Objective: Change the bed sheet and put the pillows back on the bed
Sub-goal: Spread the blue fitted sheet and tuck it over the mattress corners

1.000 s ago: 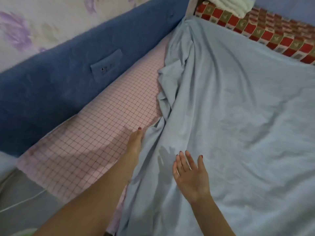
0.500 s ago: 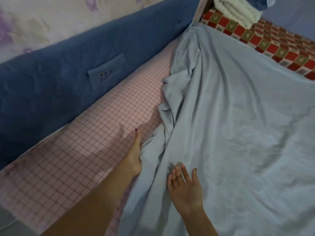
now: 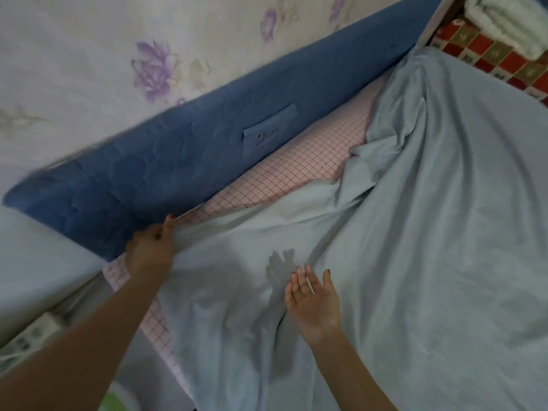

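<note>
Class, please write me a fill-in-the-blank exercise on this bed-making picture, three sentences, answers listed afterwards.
1. The left hand holds the edge of the pale ____ bed sheet in its grip.
2. The pink checked mattress cover lies bare beside the dark blue padded ____.
3. The right hand has its fingers ____.

Missing words: blue; headboard; open

You're in a home bedroom — a bed (image 3: 296,173) with a pink checked mattress cover, a loose pale-blue sheet (image 3: 430,218) spread over it, and a padded blue headboard (image 3: 178,161) against wallpaper (image 3: 118,54) printed with purple flowers — folded white towels (image 3: 504,22) lie on a red patterned blanket (image 3: 489,54) at the far edge
</note>
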